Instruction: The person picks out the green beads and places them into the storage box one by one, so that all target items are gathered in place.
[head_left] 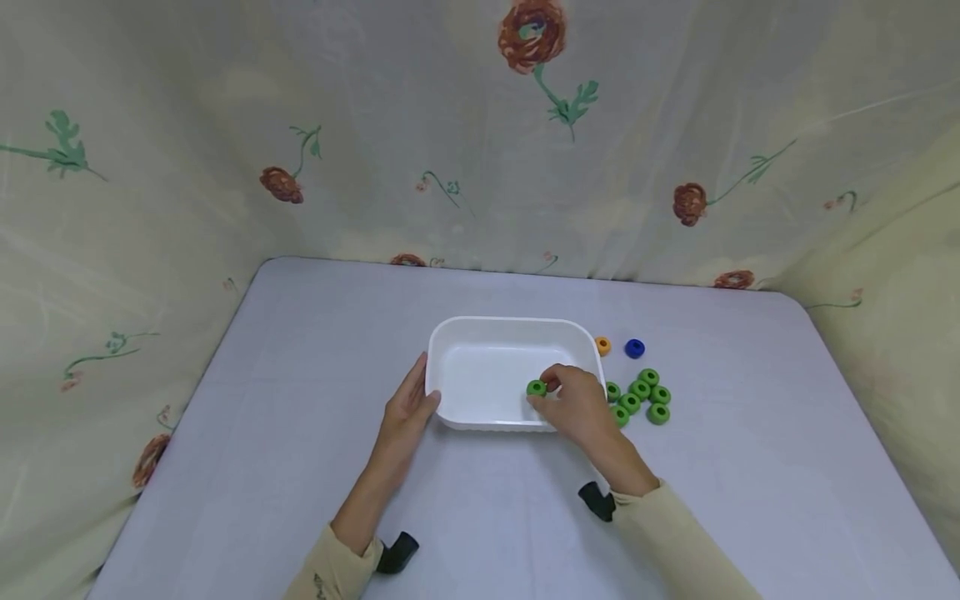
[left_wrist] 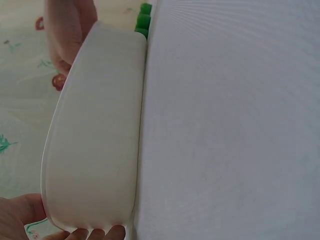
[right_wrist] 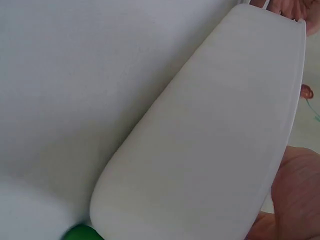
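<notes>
A white plastic tray (head_left: 480, 379) with rounded corners lies on the table. At its left end my left hand (head_left: 405, 412) grips the wall, the thumb by the rim and the fingers along the outside, as the left wrist view also shows on the tray (left_wrist: 95, 130). Over the tray's right part, my right hand (head_left: 579, 406) pinches a small green ring-shaped bead (head_left: 532, 390) between thumb and fingertips. In the right wrist view the tray wall (right_wrist: 200, 130) hides those fingertips and the bead; only part of the right hand (right_wrist: 300, 192) appears.
Several green beads (head_left: 658, 414) lie right of the tray, some partly behind the right hand. An orange bead (head_left: 603, 346) sits close to the tray's right rim, with a blue bead (head_left: 635, 348) beside it. A flowered cloth (head_left: 480, 167) hangs behind the table.
</notes>
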